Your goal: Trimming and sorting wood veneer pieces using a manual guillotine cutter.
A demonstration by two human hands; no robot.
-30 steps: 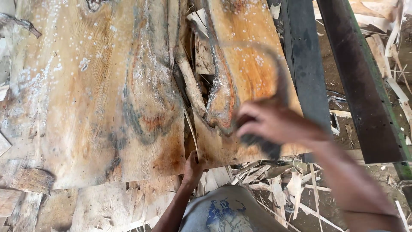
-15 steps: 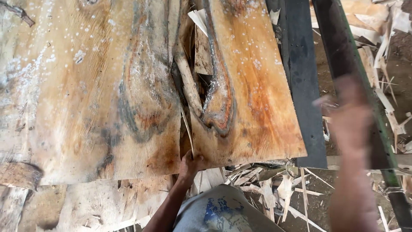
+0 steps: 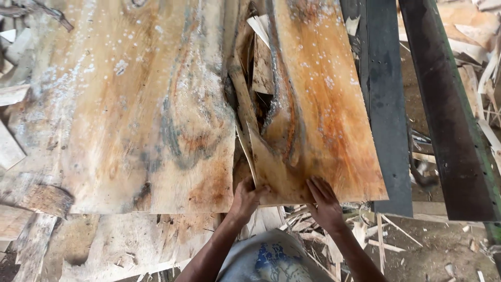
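Observation:
A thin orange-brown veneer sheet [image 3: 318, 120] with a dark knot streak lies right of a larger pale sheet [image 3: 130, 115]. A ragged split with torn strips [image 3: 250, 89] runs between them. My left hand [image 3: 248, 198] pinches the near corner of the right sheet at the split. My right hand [image 3: 324, 202] rests flat, fingers spread, on that sheet's near edge.
Two dark metal beams [image 3: 386, 104] [image 3: 449, 104] run along the right side. Wood scraps and splinters [image 3: 365, 235] litter the ground below. More worn veneer pieces [image 3: 120, 240] lie under the big sheet at the lower left.
My right hand swung from above the right sheet out to the right, then came down flat on its near edge. The left hand stayed at the sheet's corner.

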